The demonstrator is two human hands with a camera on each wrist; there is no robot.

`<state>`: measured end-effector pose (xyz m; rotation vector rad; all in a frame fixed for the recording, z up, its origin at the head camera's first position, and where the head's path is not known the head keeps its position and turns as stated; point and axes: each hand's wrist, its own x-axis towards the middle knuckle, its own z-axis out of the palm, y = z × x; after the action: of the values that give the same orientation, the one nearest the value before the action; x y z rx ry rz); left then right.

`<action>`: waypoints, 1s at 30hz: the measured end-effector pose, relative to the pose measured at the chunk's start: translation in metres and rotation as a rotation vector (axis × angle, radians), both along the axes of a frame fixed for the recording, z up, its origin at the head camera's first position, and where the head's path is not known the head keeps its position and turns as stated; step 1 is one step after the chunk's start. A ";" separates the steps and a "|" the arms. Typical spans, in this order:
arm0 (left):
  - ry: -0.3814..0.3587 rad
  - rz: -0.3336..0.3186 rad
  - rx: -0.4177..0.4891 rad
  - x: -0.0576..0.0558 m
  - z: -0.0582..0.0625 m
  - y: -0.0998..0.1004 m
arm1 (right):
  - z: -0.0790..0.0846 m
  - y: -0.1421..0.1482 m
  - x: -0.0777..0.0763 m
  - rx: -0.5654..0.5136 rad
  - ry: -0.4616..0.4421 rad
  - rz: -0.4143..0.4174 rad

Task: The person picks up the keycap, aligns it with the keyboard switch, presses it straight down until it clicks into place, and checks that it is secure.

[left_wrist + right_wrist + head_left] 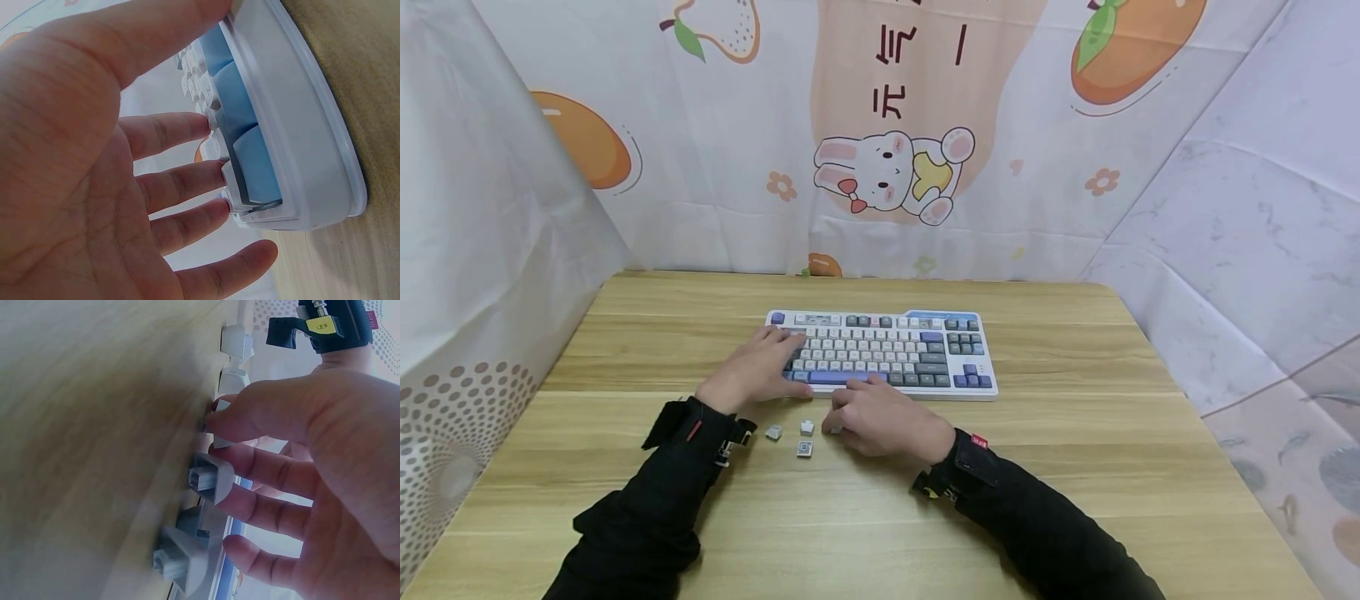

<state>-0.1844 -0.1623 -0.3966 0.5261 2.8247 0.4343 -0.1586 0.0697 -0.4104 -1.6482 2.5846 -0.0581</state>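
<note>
A keyboard (940, 392) with white, grey, blue and purple keys lies across the table. My left hand (758, 367) rests at its left end, thumb at the front edge and extended fingertips against the keys at the side; blue keycaps (256, 162) show up close in the left wrist view. Just in front of the keyboard, my right hand (883, 421) pinches a small white keycap (221, 442) between thumb and fingers, low over the table. Its thumb partly hides that keycap. Other loose keycaps lie nearby, one light keycap (212, 478) with its hollow stem side showing.
Left of my right hand lie a white keycap (807, 427), a tilted keycap (773, 432) and one with its underside up, a grey-centred keycap (805, 449). The wooden table (1060, 467) reaches back to a printed curtain (1037, 208).
</note>
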 end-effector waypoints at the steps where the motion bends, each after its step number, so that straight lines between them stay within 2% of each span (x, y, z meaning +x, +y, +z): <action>1: -0.001 0.000 0.000 0.000 0.000 0.000 | 0.000 0.000 0.000 0.002 -0.002 0.001; 17: 0.004 -0.014 0.010 0.003 0.005 0.001 | -0.001 0.000 -0.001 -0.017 -0.012 0.019; 30: 0.002 -0.011 0.016 0.003 0.004 0.001 | -0.003 0.001 -0.004 -0.056 -0.016 0.052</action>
<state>-0.1810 -0.1617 -0.3929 0.5449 2.8212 0.4546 -0.1629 0.0702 -0.4138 -1.7246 2.5494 -0.1414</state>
